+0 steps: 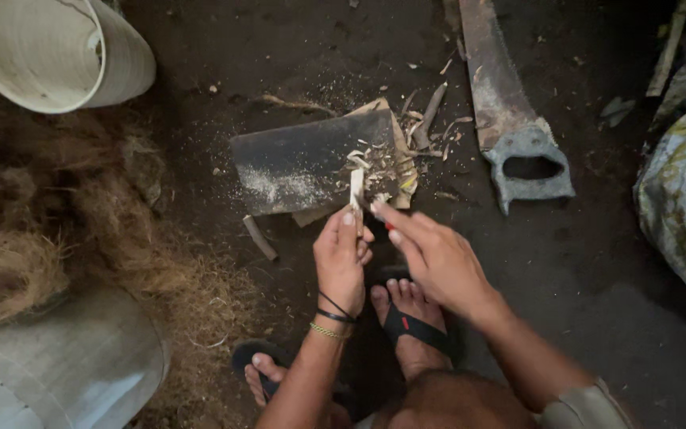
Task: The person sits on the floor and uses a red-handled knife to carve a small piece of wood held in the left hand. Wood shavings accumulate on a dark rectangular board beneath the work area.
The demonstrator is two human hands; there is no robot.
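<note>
Pale wood stick pinched upright in left hand fingers; right hand fingers touch it.

Count: 1 pale wood stick in left hand; 1 dark board just beyond the hands; 1 handsaw beyond right hand; 1 white bucket far left; 2 sandalled feet below.
</note>
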